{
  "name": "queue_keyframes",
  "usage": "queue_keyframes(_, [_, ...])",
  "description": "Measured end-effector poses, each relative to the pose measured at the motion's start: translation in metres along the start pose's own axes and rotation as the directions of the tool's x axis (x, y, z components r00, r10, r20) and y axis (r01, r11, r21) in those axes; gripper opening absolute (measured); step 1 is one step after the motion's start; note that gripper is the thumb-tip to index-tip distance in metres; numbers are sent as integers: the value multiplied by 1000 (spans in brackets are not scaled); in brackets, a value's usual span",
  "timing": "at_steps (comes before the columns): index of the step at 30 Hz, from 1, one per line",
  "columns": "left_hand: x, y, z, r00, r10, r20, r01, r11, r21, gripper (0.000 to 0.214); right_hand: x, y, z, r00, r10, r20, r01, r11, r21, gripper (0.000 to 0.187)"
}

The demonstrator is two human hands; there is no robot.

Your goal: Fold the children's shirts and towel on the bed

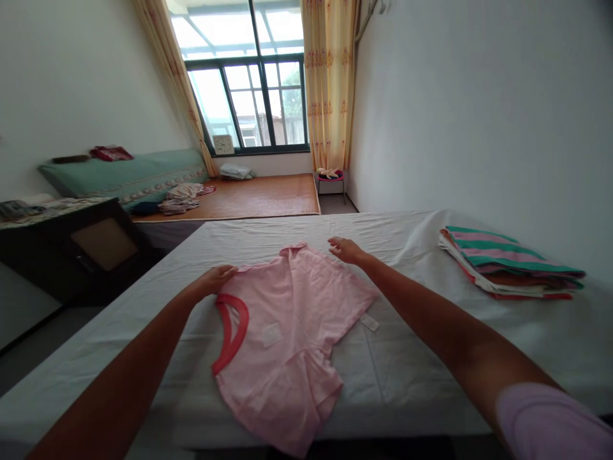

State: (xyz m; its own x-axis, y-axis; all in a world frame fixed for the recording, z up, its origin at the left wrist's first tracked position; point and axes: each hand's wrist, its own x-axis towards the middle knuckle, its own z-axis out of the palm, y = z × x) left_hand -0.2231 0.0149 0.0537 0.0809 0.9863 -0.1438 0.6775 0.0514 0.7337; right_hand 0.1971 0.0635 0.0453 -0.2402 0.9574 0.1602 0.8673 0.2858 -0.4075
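Note:
A pink T-shirt (287, 306) with a red neckband (236, 338) lies spread and wrinkled on the white bed sheet (407, 358), its collar toward the left. At its far left shoulder edge, my left hand (218, 280) is closed with the fabric pinched between the fingers. My right hand (347, 250) hovers beyond the shirt's far right edge, its fingers stretched out and slightly apart, holding nothing. A small white label (369, 322) sticks out from the shirt's right edge. The near sleeve hangs close to the bed's front edge.
Folded clothes (507, 262), striped green and pink on top, are stacked at the right by the wall. Past the bed's far edge is a brown mat-covered bed (268, 191) with crumpled clothes (182, 198). A dark cabinet (81, 249) stands left; a small stool (331, 179) stands beside the curtain.

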Motion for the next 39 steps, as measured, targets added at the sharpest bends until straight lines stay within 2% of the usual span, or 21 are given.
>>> queue_keyframes(4, [8, 12, 11, 991, 130, -20, -129, 991, 47, 63, 34, -28, 35, 999, -51, -4, 50, 997, -50, 57])
queue_keyframes(7, [6, 17, 17, 990, 139, 17, -138, 990, -26, 62, 55, -46, 59, 997, -77, 28, 80, 990, -114, 62])
queue_keyframes(9, [3, 17, 21, 991, 119, 62, -111, 987, -114, 66, 66, -51, 71, 998, -47, 48, 51, 995, -91, 63])
queue_keyframes(11, [-1, 16, 24, 985, 138, 103, -117, 974, -192, 72, 75, -52, 77, 999, -18, 42, 19, 1000, -19, 53])
queue_keyframes(14, [-6, 18, 25, 964, 226, 139, -181, 943, -280, 73, 83, -47, 76, 999, -30, 17, 29, 997, 78, 24])
queue_keyframes(17, [-10, 23, 19, 956, 269, 117, -220, 921, -322, 75, 83, -38, 63, 997, -66, -26, 69, 988, 135, 16])
queue_keyframes(20, [-12, 30, 6, 948, 315, 41, -289, 909, -301, 78, 72, -24, 34, 995, -46, -86, 66, 968, 244, 20])
queue_keyframes(22, [-11, 35, -6, 940, 343, -1, -332, 911, -245, 78, 59, -9, 5, 993, -12, -116, 64, 890, 452, 21])
queue_keyframes(24, [-6, 41, -16, 930, 366, -35, -366, 914, -176, 76, 48, 8, -30, 992, 15, -126, 73, 746, 662, 21])
queue_keyframes(26, [7, 51, -21, 916, 394, -75, -400, 910, -104, 73, 42, 24, -64, 991, 56, -123, 56, 657, 752, 26])
queue_keyframes(29, [42, 73, -18, 887, 437, -149, -438, 898, 26, 66, 47, 42, -100, 965, 229, -125, -41, 607, 794, 26])
queue_keyframes(32, [85, 101, -3, 834, 458, -309, -419, 889, 186, 63, 61, 45, -111, 869, 445, -218, -83, 564, 821, 20])
queue_keyframes(34, [106, 115, 9, 813, 399, -424, -329, 916, 231, 67, 65, 45, -108, 811, 509, -288, -65, 568, 821, 28])
queue_keyframes(35, [111, 118, 15, 816, 359, -453, -288, 932, 220, 67, 64, 45, -106, 799, 508, -321, -61, 600, 798, 35])
queue_keyframes(36, [112, 119, 20, 835, 330, -441, -268, 943, 197, 66, 59, 47, -103, 801, 485, -351, -62, 651, 756, 40])
queue_keyframes(37, [109, 117, 23, 863, 324, -388, -278, 945, 173, 64, 51, 50, -99, 824, 434, -365, -65, 712, 700, 42])
queue_keyframes(38, [102, 113, 26, 891, 350, -290, -316, 936, 156, 59, 38, 55, -96, 871, 354, -340, -63, 768, 638, 41])
queue_keyframes(39, [91, 106, 28, 905, 398, -149, -378, 914, 146, 54, 23, 60, -93, 935, 243, -257, -50, 811, 583, 38])
